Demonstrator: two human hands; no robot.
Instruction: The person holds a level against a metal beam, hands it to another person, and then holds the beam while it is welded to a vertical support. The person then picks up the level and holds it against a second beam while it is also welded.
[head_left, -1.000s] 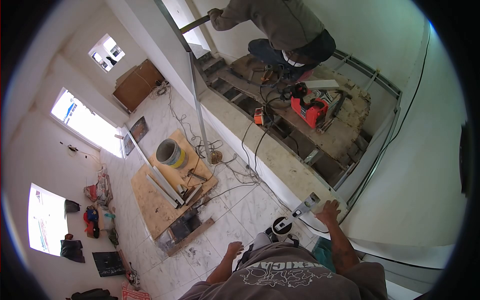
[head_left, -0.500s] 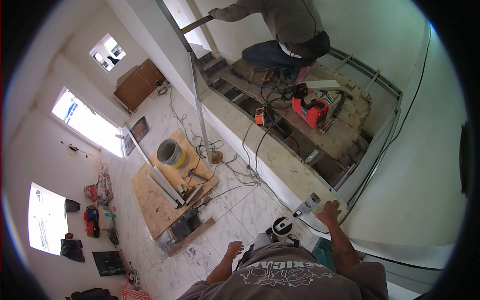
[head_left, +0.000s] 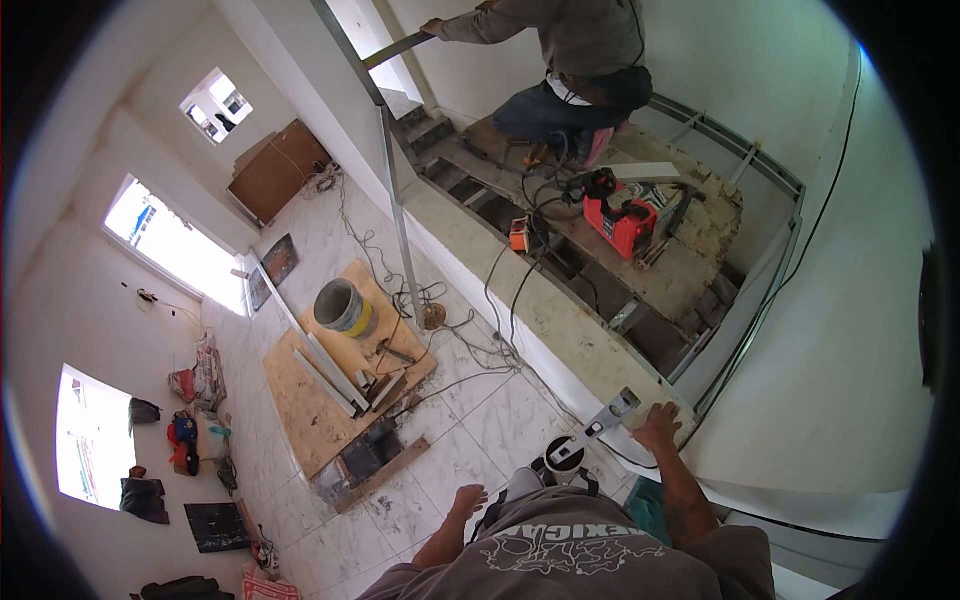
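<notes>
My right hand (head_left: 656,427) rests on the ledge (head_left: 575,345) at its near end, fingers spread, with nothing in it. Just left of it a silver level (head_left: 607,414) leans up out of a dark round container (head_left: 565,455) by my body. My left hand (head_left: 470,499) hangs low over the tiled floor, fingers apart, holding nothing. Beyond the ledge, a red power tool (head_left: 625,226) lies on a rough board beside a white block (head_left: 645,172). A small orange item (head_left: 519,235) sits at the ledge's far edge.
Another person (head_left: 585,60) kneels beyond the ledge, one hand on a metal bar. Gaps open between the boards there. A bucket (head_left: 343,307), metal strips and a hammer lie on a plywood sheet (head_left: 290,410) at left. Cables (head_left: 480,340) cross the floor; a metal post (head_left: 396,200) stands upright.
The other person has shifted slightly and sits more upright, with the head out of view. My hands have barely moved.
</notes>
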